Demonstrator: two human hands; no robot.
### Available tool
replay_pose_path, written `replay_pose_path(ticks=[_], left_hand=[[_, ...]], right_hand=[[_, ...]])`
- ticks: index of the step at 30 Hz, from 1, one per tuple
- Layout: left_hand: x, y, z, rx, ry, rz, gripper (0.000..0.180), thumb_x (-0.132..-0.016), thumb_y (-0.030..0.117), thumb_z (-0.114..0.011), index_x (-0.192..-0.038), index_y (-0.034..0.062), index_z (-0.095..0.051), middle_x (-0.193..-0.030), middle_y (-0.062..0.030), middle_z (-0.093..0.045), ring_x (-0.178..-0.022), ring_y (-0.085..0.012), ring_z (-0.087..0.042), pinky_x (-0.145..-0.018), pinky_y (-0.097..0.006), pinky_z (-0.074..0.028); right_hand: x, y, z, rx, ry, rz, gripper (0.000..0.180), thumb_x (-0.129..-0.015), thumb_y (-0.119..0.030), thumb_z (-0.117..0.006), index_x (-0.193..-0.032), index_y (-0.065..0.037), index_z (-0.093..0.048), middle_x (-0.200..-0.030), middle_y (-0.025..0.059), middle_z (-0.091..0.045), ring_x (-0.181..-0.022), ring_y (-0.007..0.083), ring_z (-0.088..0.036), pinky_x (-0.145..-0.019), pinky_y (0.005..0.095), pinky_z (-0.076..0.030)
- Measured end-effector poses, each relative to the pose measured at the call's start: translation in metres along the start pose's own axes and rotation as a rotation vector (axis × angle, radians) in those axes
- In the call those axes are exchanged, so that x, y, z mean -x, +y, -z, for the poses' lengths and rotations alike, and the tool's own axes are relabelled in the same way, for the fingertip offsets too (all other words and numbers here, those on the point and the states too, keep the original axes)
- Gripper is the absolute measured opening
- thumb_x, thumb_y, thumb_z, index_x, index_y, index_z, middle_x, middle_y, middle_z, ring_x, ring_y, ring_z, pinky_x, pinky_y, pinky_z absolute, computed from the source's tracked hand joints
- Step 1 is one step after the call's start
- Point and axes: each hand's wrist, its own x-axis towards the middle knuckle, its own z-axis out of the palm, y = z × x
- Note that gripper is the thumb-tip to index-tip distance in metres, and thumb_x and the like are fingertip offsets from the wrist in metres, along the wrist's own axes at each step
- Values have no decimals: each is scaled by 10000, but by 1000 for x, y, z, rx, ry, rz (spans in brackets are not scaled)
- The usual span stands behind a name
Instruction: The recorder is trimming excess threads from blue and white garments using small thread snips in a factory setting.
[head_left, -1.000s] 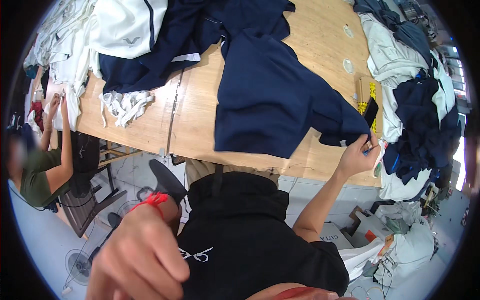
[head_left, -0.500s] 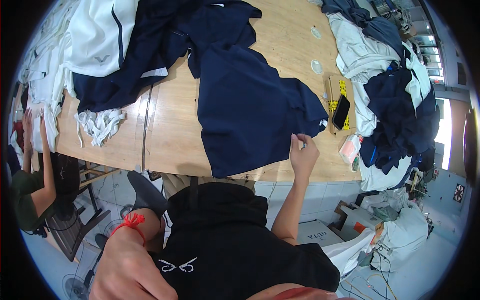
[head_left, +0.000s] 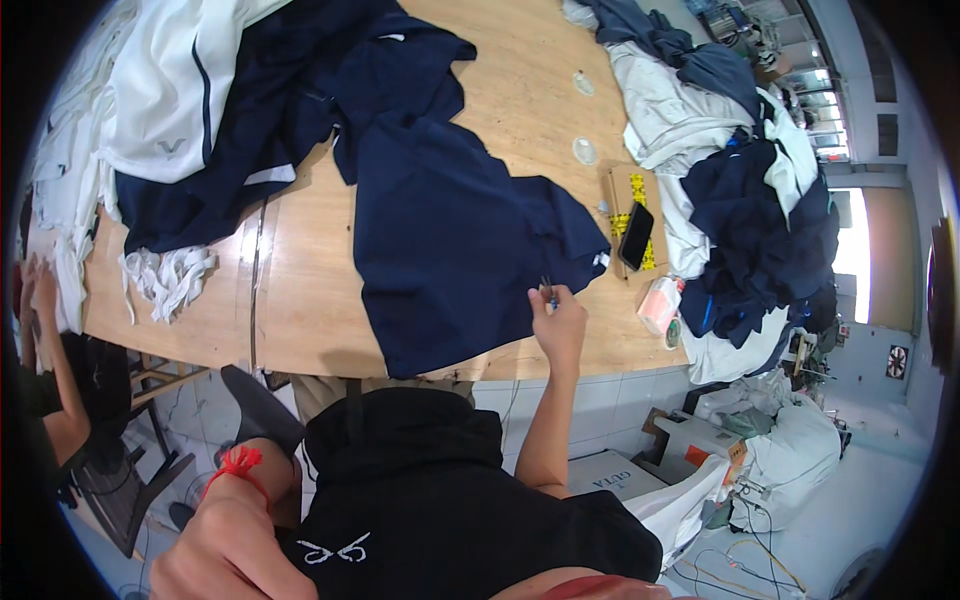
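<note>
A navy blue shirt (head_left: pixel 440 240) lies spread on the wooden table in front of me. At its lower right edge my right hand (head_left: pixel 560 325) is closed around a small pair of thread snips (head_left: pixel 546 287), with the metal tips pointing up over the cloth. The shirt's short sleeve (head_left: pixel 570 225), with a small white tag at its end, is just beyond that hand. Close to the camera at the lower left, my left hand (head_left: pixel 235 545) is raised off the table, a red string bracelet (head_left: pixel 240 475) at its wrist. Its fingers run out of the picture.
More navy garments (head_left: pixel 400 75) and a white one (head_left: pixel 170 90) are piled at the far left, near white fabric scraps (head_left: pixel 170 280). To the right are a cardboard box (head_left: pixel 620 190) with a black phone (head_left: pixel 636 236) and heaped clothes (head_left: pixel 750 210). A co-worker's arm (head_left: pixel 65 375) shows at left.
The whole scene has shifted left in the view. My right hand has turned, and the snips' tips now show above its fingers. The shirt lies much as before; my left hand stays raised.
</note>
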Motion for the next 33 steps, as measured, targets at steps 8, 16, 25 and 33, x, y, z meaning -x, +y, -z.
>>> replay_pose_path(ticks=[8, 16, 25, 33], left_hand=[[1, 11, 12, 306, -15, 223, 311, -1088, 468, -602, -1189, 231, -775, -783, -59, -699, -540, -121, -565, -490, -239, -316], [1, 10, 17, 408, -60, 221, 317, -1079, 481, -616, -1134, 211, -773, -788, -58, -707, -549, -131, -578, -491, -251, -336], [-6, 13, 10, 319, 3, 244, 335, -1071, 505, -622, -987, 213, -762, -746, -40, -679, -535, -121, -551, -488, -241, -323], [-6, 5, 9, 283, 27, 159, 360, -1072, 515, -616, -901, 231, -754, -698, -5, -645, -489, -90, -490, -485, -226, -250]], right_hand=[[-2, -4, 2, -37, 33, 7, 291, -957, -275, -784, -964, 12, -736, -903, 229, -765, -912, 419, -756, -779, 441, -567], [-2, -7, 4, -39, -12, -7, 323, -970, -328, -757, -1026, -10, -735, -979, 212, -753, -931, 435, -727, -788, 503, -560], [-1, -7, 6, -35, -29, -15, 318, -978, -325, -747, -1040, -13, -737, -979, 202, -753, -932, 426, -727, -795, 497, -559], [-2, -8, 8, -27, -32, -23, 311, -978, -321, -747, -1045, -17, -737, -986, 195, -751, -937, 418, -727, -800, 497, -560]])
